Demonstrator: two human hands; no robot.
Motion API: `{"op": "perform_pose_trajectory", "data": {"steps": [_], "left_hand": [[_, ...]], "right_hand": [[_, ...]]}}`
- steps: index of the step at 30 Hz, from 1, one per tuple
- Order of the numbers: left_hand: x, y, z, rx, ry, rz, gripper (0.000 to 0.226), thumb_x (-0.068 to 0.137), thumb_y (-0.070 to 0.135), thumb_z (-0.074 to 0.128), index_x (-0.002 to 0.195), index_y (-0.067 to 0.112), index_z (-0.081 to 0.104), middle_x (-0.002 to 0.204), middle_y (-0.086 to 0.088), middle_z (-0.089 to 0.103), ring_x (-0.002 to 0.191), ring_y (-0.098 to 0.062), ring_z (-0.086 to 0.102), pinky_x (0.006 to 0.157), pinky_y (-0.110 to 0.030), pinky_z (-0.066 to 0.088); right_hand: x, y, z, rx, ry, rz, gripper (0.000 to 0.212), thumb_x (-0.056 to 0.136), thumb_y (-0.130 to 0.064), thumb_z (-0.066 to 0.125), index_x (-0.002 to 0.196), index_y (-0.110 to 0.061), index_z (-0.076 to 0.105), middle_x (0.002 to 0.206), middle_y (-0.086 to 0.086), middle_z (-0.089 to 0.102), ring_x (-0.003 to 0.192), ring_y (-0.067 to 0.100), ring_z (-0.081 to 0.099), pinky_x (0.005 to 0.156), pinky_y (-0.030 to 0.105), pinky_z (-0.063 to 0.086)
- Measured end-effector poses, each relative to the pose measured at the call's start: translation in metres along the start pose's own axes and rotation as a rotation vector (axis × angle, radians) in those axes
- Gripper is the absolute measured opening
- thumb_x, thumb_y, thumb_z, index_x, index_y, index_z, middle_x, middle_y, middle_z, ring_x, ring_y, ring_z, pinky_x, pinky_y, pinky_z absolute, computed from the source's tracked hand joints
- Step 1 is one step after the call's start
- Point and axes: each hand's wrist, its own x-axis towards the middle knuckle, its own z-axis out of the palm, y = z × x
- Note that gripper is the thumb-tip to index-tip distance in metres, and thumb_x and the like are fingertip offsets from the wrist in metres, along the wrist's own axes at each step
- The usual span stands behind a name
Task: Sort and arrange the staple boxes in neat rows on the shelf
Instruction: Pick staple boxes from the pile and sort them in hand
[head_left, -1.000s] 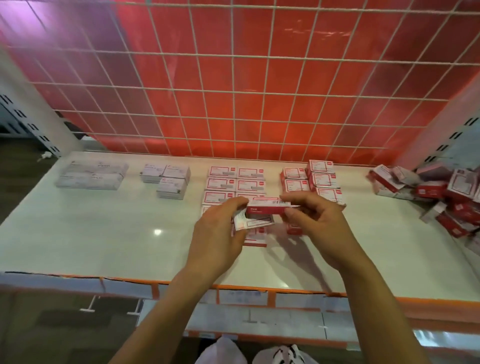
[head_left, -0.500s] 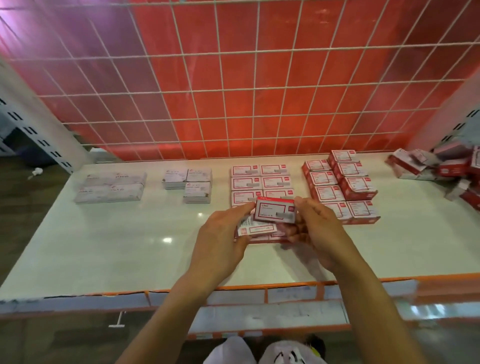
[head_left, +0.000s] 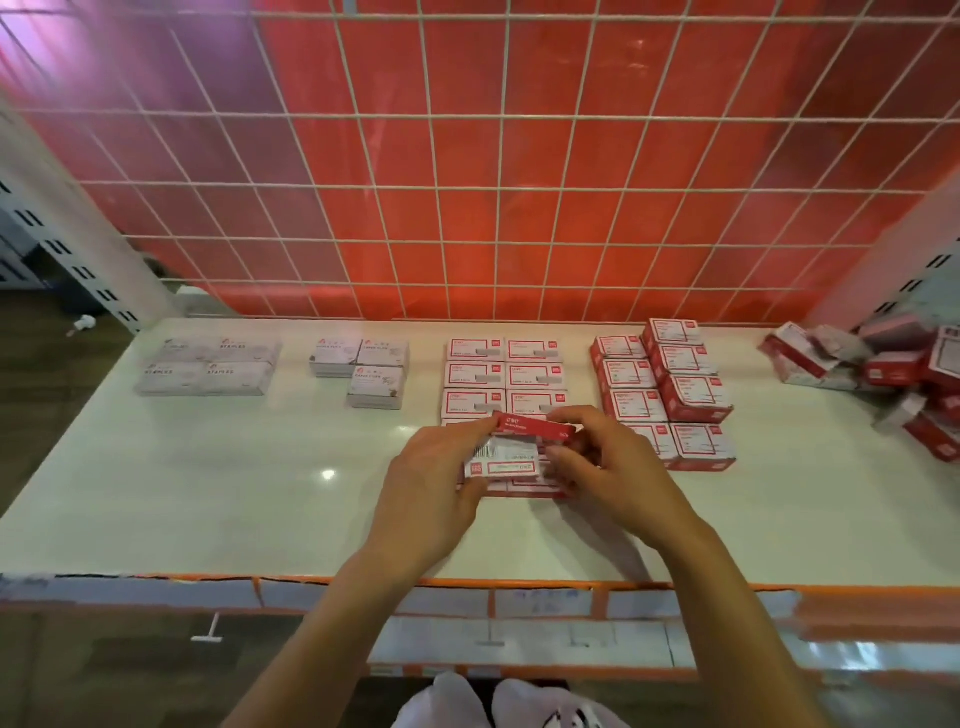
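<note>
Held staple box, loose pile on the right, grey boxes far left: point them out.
held staple box (head_left: 506, 460): head view, white barcode face.
loose pile (head_left: 893, 368): head view, a red box's side.
grey boxes (head_left: 236, 371): head view, one box's top.

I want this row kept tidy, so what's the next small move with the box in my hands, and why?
Probably turn the held box label side up and set it at the near end of the middle block. The left hand and right hand pinch it tilted, barcode face towards the camera, while the laid boxes show their labels.
</note>
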Motion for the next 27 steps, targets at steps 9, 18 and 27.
{"op": "perform_pose_trajectory", "data": {"steps": [9, 18, 27], "left_hand": [[0.009, 0.026, 0.004, 0.003, 0.026, -0.010, 0.045, 0.083, 0.017, 0.071, 0.127, 0.019, 0.060, 0.123, -0.002, 0.065, 0.112, -0.025, 0.059, 0.093, -0.027, 0.038], [0.012, 0.013, -0.004, 0.065, -0.052, -0.053, 0.052, 0.089, 0.022, 0.065, 0.137, 0.027, 0.048, 0.135, 0.005, 0.056, 0.123, -0.018, 0.051, 0.103, -0.028, 0.038], [0.017, -0.011, -0.013, 0.124, -0.108, 0.022, 0.052, 0.094, 0.031, 0.057, 0.142, 0.034, 0.039, 0.141, 0.010, 0.050, 0.129, -0.012, 0.044, 0.107, -0.025, 0.034]], "right_hand": [[0.013, 0.006, -0.028, 0.232, 0.009, -0.020, 0.022, 0.090, -0.016, 0.060, 0.100, -0.036, 0.062, 0.091, -0.027, 0.056, 0.082, -0.005, 0.058, 0.058, 0.002, 0.044], [0.024, 0.002, -0.021, 0.010, -0.124, 0.018, 0.020, 0.093, -0.019, 0.057, 0.107, -0.032, 0.051, 0.088, -0.013, 0.060, 0.083, 0.010, 0.063, 0.065, 0.016, 0.053], [0.034, -0.027, -0.014, -0.085, -0.260, 0.194, 0.055, 0.087, -0.027, 0.066, 0.137, -0.025, 0.043, 0.107, -0.006, 0.057, 0.080, 0.008, 0.058, 0.063, 0.015, 0.051]]}}
